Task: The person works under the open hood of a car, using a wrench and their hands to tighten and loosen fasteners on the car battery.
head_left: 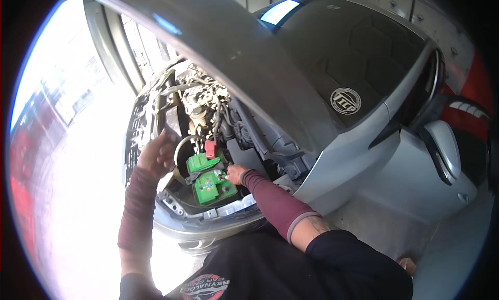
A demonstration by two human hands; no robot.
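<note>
A green car battery (207, 188) sits in the front corner of the engine bay, with a dark hold-down bar (200, 174) across its top. My right hand (236, 174) reaches in from the right, its fingers closed at the metal terminal clamp (221, 176) on the battery's right side. A red terminal cover (210, 149) stands at the battery's far edge. Left of the battery, my left hand (156, 157) is raised above the bay with its fingers curled. Whatever those fingers hold, if anything, blends into the dark parts behind.
The raised hood (234, 56) slants over the bay from upper left to right. Engine parts and hoses (200, 102) lie beyond the battery. The grey fender (332, 170) and side mirror (442, 147) are to the right; the front bumper (208, 227) runs before my body.
</note>
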